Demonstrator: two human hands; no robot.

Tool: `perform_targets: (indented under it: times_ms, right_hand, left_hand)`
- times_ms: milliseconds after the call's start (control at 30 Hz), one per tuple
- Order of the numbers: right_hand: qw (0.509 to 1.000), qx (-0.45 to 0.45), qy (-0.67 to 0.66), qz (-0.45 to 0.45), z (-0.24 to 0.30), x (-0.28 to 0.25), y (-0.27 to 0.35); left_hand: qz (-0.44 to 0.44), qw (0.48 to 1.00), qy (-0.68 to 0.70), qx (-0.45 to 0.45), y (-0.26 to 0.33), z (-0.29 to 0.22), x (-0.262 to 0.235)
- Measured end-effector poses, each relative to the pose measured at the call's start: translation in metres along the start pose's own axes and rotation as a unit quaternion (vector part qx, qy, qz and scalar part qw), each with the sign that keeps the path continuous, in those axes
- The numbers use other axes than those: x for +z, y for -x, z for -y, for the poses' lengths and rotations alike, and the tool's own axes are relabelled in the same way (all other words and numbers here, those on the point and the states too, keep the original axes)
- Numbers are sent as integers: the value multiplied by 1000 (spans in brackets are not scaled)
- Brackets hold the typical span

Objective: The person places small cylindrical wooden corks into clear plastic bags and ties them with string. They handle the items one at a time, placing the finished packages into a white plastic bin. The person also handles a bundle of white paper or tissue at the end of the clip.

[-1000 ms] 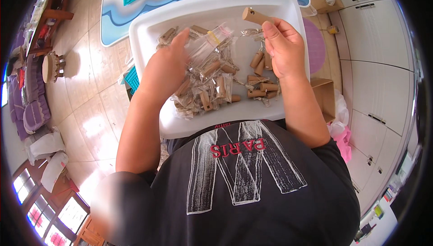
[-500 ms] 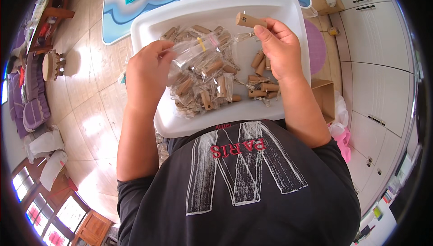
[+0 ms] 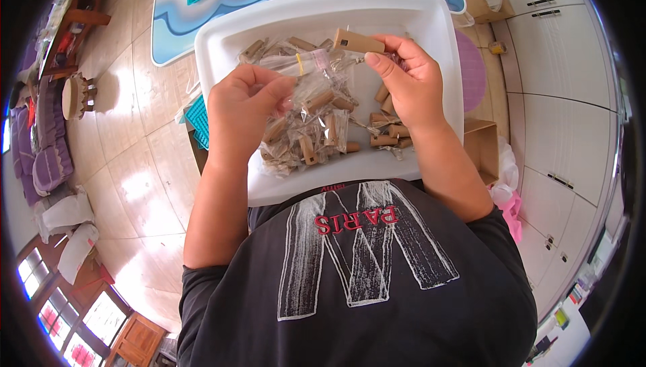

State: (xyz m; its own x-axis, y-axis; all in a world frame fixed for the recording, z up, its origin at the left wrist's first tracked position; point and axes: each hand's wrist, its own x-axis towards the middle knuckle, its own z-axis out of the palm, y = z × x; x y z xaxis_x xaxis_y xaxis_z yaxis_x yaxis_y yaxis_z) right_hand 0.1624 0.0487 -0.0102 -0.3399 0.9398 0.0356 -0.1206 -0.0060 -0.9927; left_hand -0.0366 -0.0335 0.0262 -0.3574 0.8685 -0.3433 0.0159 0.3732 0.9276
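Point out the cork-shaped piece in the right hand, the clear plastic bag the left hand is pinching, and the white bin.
cork-shaped piece (image 3: 359, 41), head view, on its tan side face.
clear plastic bag (image 3: 304, 64), head view, on its upper part.
white bin (image 3: 222, 38), head view, on its bare left wall.

Over a white tray (image 3: 222, 44) of corks, left hand (image 3: 245, 108) pinches what looks like a clear bag (image 3: 299, 64); right hand (image 3: 407, 81) grips a cork (image 3: 359, 42)
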Motion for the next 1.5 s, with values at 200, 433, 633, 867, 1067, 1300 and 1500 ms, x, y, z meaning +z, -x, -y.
perform_targets:
  times_ms: [200, 433, 633, 867, 1067, 1300, 1500]
  right_hand:
    - [1000, -11, 0, 9, 0, 3, 2]
    - [995, 56, 58, 54, 6, 2, 3]
    - [981, 140, 40, 125, 8, -8, -2]
    - [965, 150, 46, 210, 5, -12, -2]
    - [946, 137, 138, 258, 3, -17, -3]
    - [963, 165, 74, 202, 3, -9, 2]
    - [969, 166, 57, 175, 4, -11, -1]
  left_hand:
    - [-21, 999, -20, 44, 4, 1, 8]
    - [-64, 986, -116, 103, 6, 6, 12]
    - [-14, 993, -89, 78, 4, 6, 12]
    - [200, 974, -95, -38, -7, 6, 6]
    - [236, 967, -54, -79, -7, 9, 11]
    - [242, 961, 44, -126, -8, 14, 20]
    - [217, 962, 90, -138, -8, 14, 22]
